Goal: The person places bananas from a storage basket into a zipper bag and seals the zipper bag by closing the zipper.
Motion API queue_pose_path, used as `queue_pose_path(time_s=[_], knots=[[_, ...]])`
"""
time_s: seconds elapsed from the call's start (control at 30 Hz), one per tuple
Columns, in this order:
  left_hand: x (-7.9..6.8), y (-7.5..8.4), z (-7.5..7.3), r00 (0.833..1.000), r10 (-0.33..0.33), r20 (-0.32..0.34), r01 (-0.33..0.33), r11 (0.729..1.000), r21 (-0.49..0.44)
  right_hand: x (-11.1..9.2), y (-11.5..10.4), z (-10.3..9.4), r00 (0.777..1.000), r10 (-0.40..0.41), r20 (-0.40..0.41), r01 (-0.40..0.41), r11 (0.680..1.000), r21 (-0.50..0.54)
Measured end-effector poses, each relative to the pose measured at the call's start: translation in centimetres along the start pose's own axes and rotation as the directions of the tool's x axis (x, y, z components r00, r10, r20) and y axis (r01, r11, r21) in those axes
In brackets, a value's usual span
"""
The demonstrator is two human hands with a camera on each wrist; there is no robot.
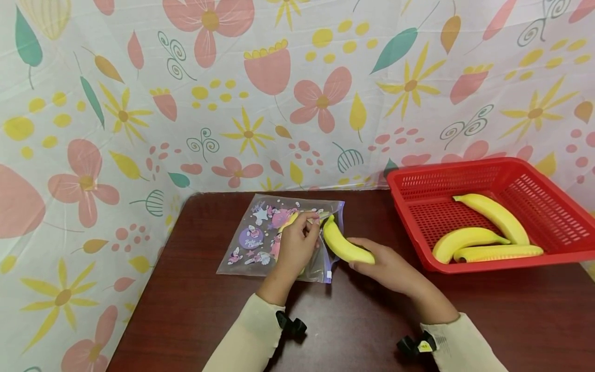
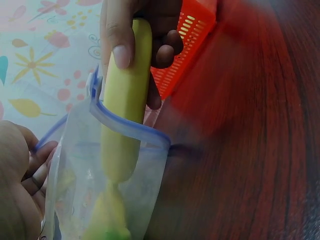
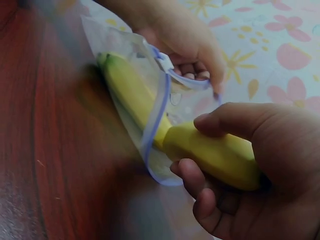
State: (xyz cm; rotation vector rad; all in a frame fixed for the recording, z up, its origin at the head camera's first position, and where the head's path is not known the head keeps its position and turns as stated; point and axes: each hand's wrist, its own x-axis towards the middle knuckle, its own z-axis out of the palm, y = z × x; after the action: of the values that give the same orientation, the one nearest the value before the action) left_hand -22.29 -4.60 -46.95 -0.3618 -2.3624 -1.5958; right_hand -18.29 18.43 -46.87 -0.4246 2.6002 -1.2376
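Note:
A clear zip bag [image 1: 251,237] with cartoon prints and a purple zip edge lies on the table. My left hand [image 1: 296,242] pinches the bag by its mouth, holding it apart. One banana [image 3: 130,90] is inside the bag, seen through the plastic in the right wrist view. Another banana [image 1: 343,245] is gripped near one end between the thumb and fingers of my right hand [image 1: 390,268]. In the left wrist view, the far end of this banana [image 2: 125,90] is past the purple zip edge [image 2: 130,131], within the bag.
At the right stands a red plastic basket [image 1: 413,222] with perforated walls. It contains two curved bananas [image 1: 499,212] and a straighter yellow piece [image 1: 497,252] along its near side. A floral cloth [image 1: 321,103] hangs behind the dark wooden table [image 1: 186,320].

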Motion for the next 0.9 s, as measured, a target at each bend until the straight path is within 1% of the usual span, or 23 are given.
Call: queue_pose_path(time_s=[0.17, 0.3, 0.53, 0.7, 0.8, 0.9], knots=[[0.0, 0.0, 0.0, 1.0, 0.004, 0.004, -0.004, 1.0, 0.009, 0.2, -0.1, 0.8, 0.999, -0.004, -0.037, 0.005, 1.0, 0.029], [0.0, 0.0, 0.0, 1.0, 0.007, 0.005, -0.007, 1.0, 0.013, 0.4, -0.2, 1.3, 0.999, 0.008, -0.049, -0.006, 0.999, 0.048], [-0.1, -0.1, 0.0, 1.0, 0.004, 0.012, -0.005, 1.0, 0.018, 0.5, -0.3, 2.0, 1.0, 0.005, -0.031, -0.001, 0.992, 0.125], [-0.1, -0.1, 0.0, 1.0, 0.005, 0.013, -0.005, 1.0, 0.026, 0.5, -0.7, 2.4, 0.999, 0.037, -0.021, -0.032, 0.977, 0.209], [0.0, -0.1, 0.0, 1.0, 0.007, 0.017, -0.007, 1.0, 0.026, 0.5, -0.9, 2.6, 0.999, 0.034, -0.023, -0.028, 0.974, 0.227], [0.0, -0.2, 0.1, 1.0, 0.005, 0.022, -0.006, 1.0, 0.025, 0.5, -1.0, 2.7, 1.0, 0.02, -0.019, -0.016, 0.976, 0.218]])
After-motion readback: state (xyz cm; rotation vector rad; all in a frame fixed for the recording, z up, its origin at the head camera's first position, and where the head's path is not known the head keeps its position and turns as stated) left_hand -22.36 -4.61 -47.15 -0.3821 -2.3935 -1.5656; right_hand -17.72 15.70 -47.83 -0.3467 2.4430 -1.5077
